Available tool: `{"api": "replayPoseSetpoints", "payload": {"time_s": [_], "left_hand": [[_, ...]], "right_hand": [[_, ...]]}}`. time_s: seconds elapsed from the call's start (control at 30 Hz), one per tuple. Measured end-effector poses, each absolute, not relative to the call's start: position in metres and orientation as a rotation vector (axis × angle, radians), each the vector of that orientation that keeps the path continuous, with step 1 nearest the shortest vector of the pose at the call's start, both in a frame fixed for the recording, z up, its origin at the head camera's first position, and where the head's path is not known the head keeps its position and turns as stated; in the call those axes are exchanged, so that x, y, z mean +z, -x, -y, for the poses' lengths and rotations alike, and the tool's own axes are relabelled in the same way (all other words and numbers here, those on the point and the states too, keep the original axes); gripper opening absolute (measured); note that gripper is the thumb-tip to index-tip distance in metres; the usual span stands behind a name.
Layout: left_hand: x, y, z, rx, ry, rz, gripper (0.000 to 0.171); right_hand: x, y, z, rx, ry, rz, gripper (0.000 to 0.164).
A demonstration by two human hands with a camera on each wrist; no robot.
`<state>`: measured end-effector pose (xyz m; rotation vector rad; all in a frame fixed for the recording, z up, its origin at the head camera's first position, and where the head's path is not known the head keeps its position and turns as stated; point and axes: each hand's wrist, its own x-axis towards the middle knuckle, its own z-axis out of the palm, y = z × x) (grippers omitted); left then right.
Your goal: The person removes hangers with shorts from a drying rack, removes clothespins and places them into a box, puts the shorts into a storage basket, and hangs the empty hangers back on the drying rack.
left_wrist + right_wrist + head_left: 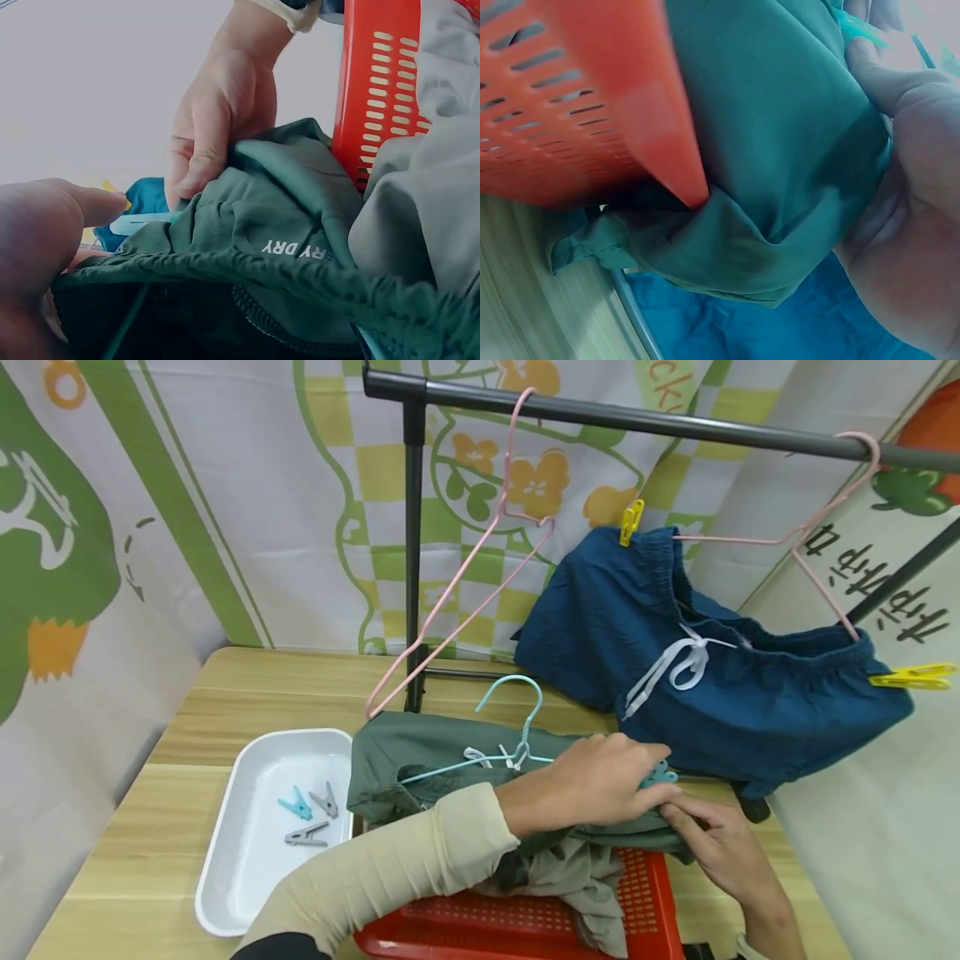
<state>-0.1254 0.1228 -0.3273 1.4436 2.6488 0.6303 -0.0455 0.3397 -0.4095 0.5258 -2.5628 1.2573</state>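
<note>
Dark green drawstring shorts [420, 739] lie over the red basket, with a light blue hanger [525, 727] at their waistband. My left hand [592, 781] reaches across and grips the waistband near its right end. A light blue clothespin [660, 774] sits there, by the left fingertips; its jaws are hidden. With thumb and fingers, my right hand [720, 843] pinches the shorts' edge just beside the clothespin. In the left wrist view, the clothespin [142, 222] lies between both hands. The right wrist view shows green cloth [780, 135] draped past the right palm.
Blue shorts [697, 668] hang from a pink hanger with yellow clothespins on the black rack [675, 422]. An empty pink hanger [457, 585] hangs left. A white tray [225, 852] holds several clothespins. Grey-beige clothing [585, 885] lies in the red basket [652, 893].
</note>
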Motion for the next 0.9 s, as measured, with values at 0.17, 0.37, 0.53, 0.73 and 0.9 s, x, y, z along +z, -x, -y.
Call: {"api": "replayPoseSetpoints", "payload": {"time_s": [0.17,0.37,0.53,0.73,0.9], "left_hand": [[-0.328,0.1293,-0.1265,0.61,-1.431,-2.65,0.039],[-0.3279,0.1306,-0.1283,0.654,-1.43,-2.624,0.032],[-0.3293,0.1283,-0.128,0.696,-1.411,-2.599,0.033],[-0.3316,0.1276,-0.126,0.761,-1.413,-2.537,0.025],[-0.3321,0.1283,-0.1234,0.85,-1.419,-2.475,0.021]], "right_hand": [[-0.4106,0.0473,-0.3411,1.266,-0.542,2.564,0.038],[-0.4098,0.0484,-0.3414,1.255,-0.521,2.594,0.03],[-0.4083,0.0471,-0.3431,1.246,-0.469,2.648,0.027],[-0.4087,0.0459,-0.3447,1.258,-0.486,2.678,0.03],[-0.4072,0.046,-0.3451,1.285,-0.525,2.671,0.033]]}}
